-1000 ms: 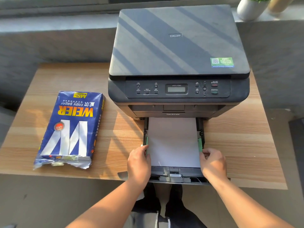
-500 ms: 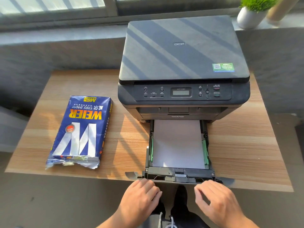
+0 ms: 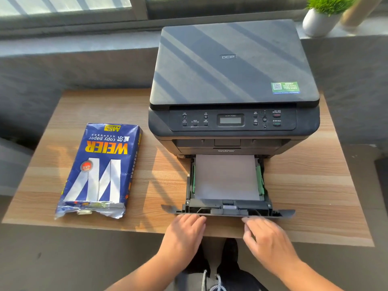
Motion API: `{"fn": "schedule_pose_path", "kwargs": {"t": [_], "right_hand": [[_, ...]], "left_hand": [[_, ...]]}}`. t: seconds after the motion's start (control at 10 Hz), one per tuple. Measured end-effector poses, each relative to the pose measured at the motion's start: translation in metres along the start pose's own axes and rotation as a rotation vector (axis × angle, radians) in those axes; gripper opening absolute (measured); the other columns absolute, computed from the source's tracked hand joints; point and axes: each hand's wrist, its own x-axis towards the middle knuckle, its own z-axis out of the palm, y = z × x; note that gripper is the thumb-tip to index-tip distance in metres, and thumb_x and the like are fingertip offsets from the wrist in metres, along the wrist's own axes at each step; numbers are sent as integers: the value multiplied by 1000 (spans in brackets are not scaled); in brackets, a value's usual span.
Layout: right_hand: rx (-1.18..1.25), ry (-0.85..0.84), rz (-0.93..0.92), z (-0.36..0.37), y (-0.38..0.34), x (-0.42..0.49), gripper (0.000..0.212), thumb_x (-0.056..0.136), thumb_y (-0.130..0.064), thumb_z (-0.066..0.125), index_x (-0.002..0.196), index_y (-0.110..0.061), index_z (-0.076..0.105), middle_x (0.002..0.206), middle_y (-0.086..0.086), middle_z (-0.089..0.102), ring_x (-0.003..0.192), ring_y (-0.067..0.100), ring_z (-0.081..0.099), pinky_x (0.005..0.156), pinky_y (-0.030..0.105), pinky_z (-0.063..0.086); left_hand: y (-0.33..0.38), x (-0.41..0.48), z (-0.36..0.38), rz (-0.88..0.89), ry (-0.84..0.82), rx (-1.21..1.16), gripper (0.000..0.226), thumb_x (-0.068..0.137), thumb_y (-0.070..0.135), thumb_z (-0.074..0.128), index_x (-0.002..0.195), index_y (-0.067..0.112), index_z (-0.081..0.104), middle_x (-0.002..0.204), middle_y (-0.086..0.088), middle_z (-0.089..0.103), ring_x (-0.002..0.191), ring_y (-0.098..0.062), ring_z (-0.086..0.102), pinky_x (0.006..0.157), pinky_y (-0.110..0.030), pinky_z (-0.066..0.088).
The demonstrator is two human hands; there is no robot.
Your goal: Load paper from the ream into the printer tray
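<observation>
So the tray (image 3: 228,208) is pulled about halfway out of the printer (image 3: 233,114), sticking toward 6 o'clock over the table (image 3: 315,185) edge, with a sheet stack of paper (image 3: 226,177) lying flat in it between the green side guides (image 3: 260,181). Looks snug against them, which I'd guess is the point: the guides keep it square for feeding.

Both hands are empty and flat-ish. The left hand (image 3: 184,232) has its fingers loosely spread, tips touching the tray's front lip. The right hand (image 3: 268,238) is the same, open, fingertips just at the lip. Palms behind the front edge makes sense if the plan is to push the tray in evenly, so it doesn't skew.

The ream (image 3: 98,171) sits at 9 o'clock from the tray, well apart, torn end toward the person for easy reach.
</observation>
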Motion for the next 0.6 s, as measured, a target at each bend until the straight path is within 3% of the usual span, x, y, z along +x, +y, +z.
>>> {"fn": "schedule_pose_path", "kwargs": {"t": [0.1,0.2,0.3,0.5,0.6], "right_hand": [[-22,-7,76,-9,6,46,28,82,-12,66,109,-7,70,97,6,73,89,22,70,81,35,58],[-99,-74,134,-17,15,97,43,89,-20,52,131,-10,55,123,9,62,109,27,60,92,38,51],[-157,-191,234,-28,18,137,58,87,-23,52,143,-14,39,145,9,46,128,28,46,101,44,46],[-103,-238,203,-32,26,147,70,83,-22,55,149,-15,31,146,7,37,135,29,35,110,41,36],[129,-234,222,-48,24,140,62,88,-28,61,146,-22,40,151,5,42,137,24,41,114,31,32]], "left_hand": [[-9,46,-8,-47,-9,63,29,90,23,60,118,18,62,107,2,71,97,-17,67,86,-32,56],[-17,90,-17,-43,-31,51,48,87,13,60,134,9,49,123,-11,63,110,-30,60,99,-41,49],[-23,128,-30,-147,-89,19,62,87,13,57,145,9,36,142,-17,50,129,-36,47,112,-45,37],[-38,146,-38,-123,-193,5,66,90,23,51,151,15,27,155,-10,37,142,-35,31,120,-46,23],[-35,134,-38,-81,-182,41,61,86,26,53,145,14,39,154,-9,41,139,-34,37,117,-47,29]]}}
